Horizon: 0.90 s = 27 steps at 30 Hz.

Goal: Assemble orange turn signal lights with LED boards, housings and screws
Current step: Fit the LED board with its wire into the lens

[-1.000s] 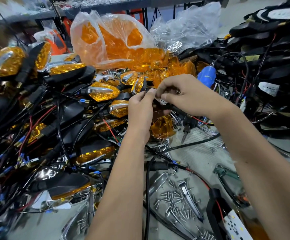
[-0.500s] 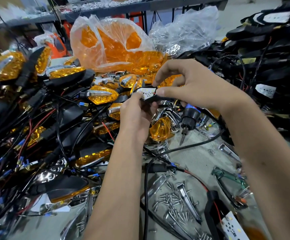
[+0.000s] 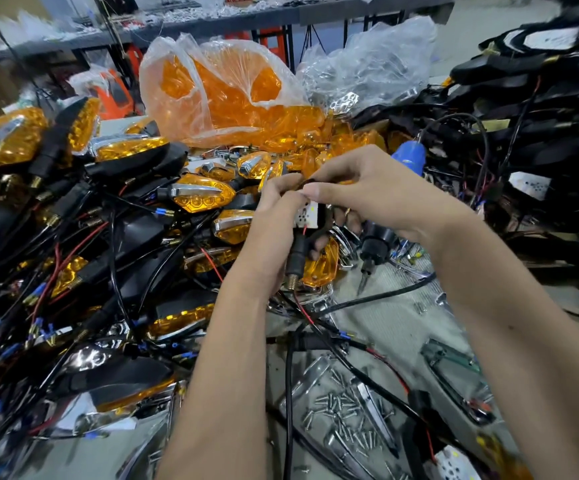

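Head view: above the cluttered table (image 3: 395,317), we are gripping a black plastic housing (image 3: 317,233) in our left hand (image 3: 274,216), while our right hand (image 3: 367,192) is pinching the white LED board (image 3: 306,216) into it; we are aiming to seat it squarely, red wire clear.

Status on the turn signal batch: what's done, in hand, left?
Done: a pile of finished signals lies at left. In hand: both the left hand and right hand hold a black housing with its LED board showing, no lens on. Left: bagged lenses, loose screws, more housings at right.
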Motion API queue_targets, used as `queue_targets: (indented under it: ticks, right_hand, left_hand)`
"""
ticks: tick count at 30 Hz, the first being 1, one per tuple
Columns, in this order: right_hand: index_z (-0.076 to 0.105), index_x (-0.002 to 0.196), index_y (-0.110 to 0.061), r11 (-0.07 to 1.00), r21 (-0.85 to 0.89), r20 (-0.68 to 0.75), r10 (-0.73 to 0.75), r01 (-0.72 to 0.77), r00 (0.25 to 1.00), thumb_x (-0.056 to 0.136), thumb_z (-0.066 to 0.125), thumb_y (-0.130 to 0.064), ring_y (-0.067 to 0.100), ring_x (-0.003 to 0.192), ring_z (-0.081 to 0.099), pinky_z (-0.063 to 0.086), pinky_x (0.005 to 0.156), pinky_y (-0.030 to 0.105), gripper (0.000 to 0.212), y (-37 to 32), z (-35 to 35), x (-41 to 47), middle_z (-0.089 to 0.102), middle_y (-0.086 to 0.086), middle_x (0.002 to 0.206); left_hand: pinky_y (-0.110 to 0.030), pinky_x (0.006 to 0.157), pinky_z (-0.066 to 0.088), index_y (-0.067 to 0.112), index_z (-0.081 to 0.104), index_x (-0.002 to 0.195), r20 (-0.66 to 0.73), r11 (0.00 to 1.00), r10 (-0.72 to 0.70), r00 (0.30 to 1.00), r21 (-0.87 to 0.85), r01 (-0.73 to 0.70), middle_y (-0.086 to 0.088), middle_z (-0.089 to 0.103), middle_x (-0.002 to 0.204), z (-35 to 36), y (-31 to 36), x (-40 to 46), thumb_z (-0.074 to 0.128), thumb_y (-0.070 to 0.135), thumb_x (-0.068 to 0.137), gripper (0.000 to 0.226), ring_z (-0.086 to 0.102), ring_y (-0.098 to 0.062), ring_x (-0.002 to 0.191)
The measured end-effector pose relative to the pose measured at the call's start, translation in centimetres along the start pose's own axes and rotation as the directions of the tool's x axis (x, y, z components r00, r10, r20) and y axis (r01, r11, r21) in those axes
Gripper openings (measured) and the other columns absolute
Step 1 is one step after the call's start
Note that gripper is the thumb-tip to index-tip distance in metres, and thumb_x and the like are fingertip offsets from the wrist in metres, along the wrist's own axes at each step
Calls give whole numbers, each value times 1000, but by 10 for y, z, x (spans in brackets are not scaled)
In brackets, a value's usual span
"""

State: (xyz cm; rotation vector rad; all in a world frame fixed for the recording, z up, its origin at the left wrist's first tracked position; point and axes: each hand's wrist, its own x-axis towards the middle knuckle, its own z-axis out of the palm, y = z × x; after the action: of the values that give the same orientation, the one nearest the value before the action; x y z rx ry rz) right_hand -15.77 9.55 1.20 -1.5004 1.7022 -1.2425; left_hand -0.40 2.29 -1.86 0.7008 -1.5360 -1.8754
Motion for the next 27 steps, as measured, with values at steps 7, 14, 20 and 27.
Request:
queue_targets:
  ticks: [7, 14, 20, 27]
  right_hand:
    - [75, 93, -7, 995, 81, -238, -30, 50, 971, 93, 76, -13, 20, 53, 62, 54, 50, 30, 7, 8, 2, 4, 72, 13, 85]
    - [69, 97, -3, 985, 38, -284, -150, 167, 947, 98, 68, -9, 25, 50, 67, 57, 47, 30, 6, 3, 5, -1, 69, 17, 71]
    - [68, 97, -1, 975, 24, -328, -200, 220, 923, 98, 67, -8, 25, 48, 64, 54, 45, 31, 7, 1, 8, -3, 66, 8, 65]
    - [67, 96, -3, 966, -7, -341, -244, 258, 908, 99, 65, -9, 24, 45, 63, 54, 44, 31, 7, -2, 9, -5, 65, 12, 61]
  left_hand:
    - [-26, 42, 42, 16, 54, 116, 81, 999, 36, 996, 15, -37, -6, 72, 82, -2, -7, 4, 55, 28, 92, 27, 59, -24, 52]
    - [-22, 41, 25, 18, 59, 108, 81, 970, 143, 986, 189, -156, -10, 58, 77, 0, -5, 0, 48, 21, 105, 12, 37, -14, 48]
    - [-17, 42, 28, 14, 51, 101, 37, 956, 177, 983, 231, -181, -2, 45, 68, 4, -4, -4, 46, 19, 110, 11, 37, -5, 46]
    - [-18, 44, 28, 5, 45, 109, 10, 942, 201, 980, 273, -196, -2, 39, 69, 6, -3, -4, 47, 23, 111, 18, 34, -8, 48]
